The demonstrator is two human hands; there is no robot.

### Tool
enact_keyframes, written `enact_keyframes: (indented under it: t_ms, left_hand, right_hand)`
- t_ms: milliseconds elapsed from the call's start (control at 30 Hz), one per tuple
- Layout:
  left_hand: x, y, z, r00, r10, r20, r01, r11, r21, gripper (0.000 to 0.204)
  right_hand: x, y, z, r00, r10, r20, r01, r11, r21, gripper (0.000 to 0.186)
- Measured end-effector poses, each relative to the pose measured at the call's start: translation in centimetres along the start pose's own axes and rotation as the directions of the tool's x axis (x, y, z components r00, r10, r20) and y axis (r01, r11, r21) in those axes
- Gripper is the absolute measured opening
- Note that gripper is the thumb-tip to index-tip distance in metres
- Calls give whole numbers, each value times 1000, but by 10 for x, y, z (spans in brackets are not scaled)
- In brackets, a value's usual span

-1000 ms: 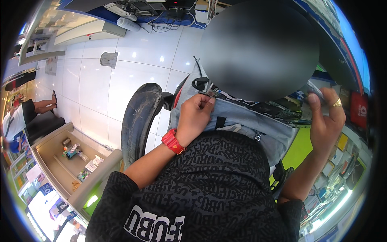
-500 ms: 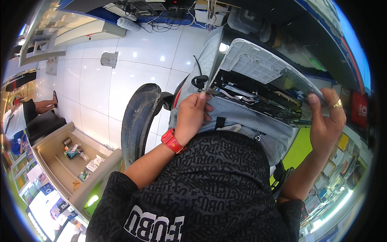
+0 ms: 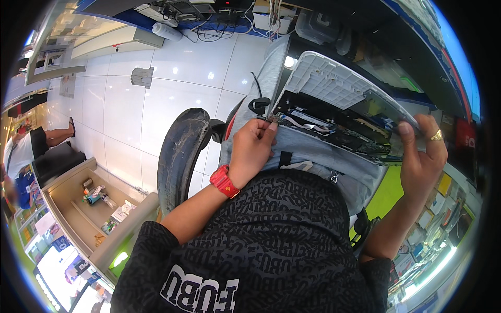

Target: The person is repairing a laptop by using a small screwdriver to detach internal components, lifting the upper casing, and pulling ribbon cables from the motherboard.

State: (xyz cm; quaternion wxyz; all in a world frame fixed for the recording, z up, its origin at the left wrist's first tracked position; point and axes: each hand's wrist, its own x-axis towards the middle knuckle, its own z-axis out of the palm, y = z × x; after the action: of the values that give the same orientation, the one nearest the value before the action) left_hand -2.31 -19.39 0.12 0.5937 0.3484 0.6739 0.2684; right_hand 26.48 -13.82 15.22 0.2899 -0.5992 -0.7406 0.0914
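Observation:
An opened-up laptop (image 3: 360, 136) rests across my lap, its circuit boards and black inner parts exposed. A white ribbon cable (image 3: 305, 124) runs over its left half. The white plastic case panel (image 3: 326, 81) is tilted up along the far side. My right hand (image 3: 424, 154) grips this panel's right end between thumb and fingers. At the laptop's near left corner, my left hand (image 3: 253, 148) is closed in a pinch beside a small circuit board (image 3: 275, 119); what lies between its fingertips is too small to make out. A black looped cable (image 3: 258, 106) lies just beyond it.
A worn black chair armrest (image 3: 182, 159) stands left of me. Beyond my lap is a dark desk with cables (image 3: 211, 32) and a clear plastic box (image 3: 316, 27) under it. A beige cabinet (image 3: 96, 219) is at lower left. Another person (image 3: 39, 146) is at far left.
My left hand has shifted slightly right and its fingers have changed position, the thumb now reaching to the laptop's corner. My right hand and the case panel have stayed nearly still.

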Motion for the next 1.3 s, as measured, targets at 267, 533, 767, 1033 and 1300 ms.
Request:
enact_keyframes:
  t_ms: [267,533,767,1033,1300]
  left_hand:
    - [0,-4,-3,999,-3,49,6,999,-54,25]
    - [-2,-8,-10,992,71,108,-73,997,9,15]
    - [2,27,-22,802,582,135,-414,380,827,18]
    - [25,25,-44,736,488,469,-612,182,770,12]
    - [38,52,-52,785,266,560,-619,306,723,18]
  right_hand:
    - [1,0,0,999,-49,-19,49,999,-20,23]
    - [0,0,0,1000,-24,-21,24,1000,-1,23]
    - [-2,-4,-2,998,-63,-25,62,997,-48,23]
    - [-36,-24,-14,992,-124,11,125,981,-149,25]
    - [-91,-40,-39,953,-254,167,266,963,-52,33]
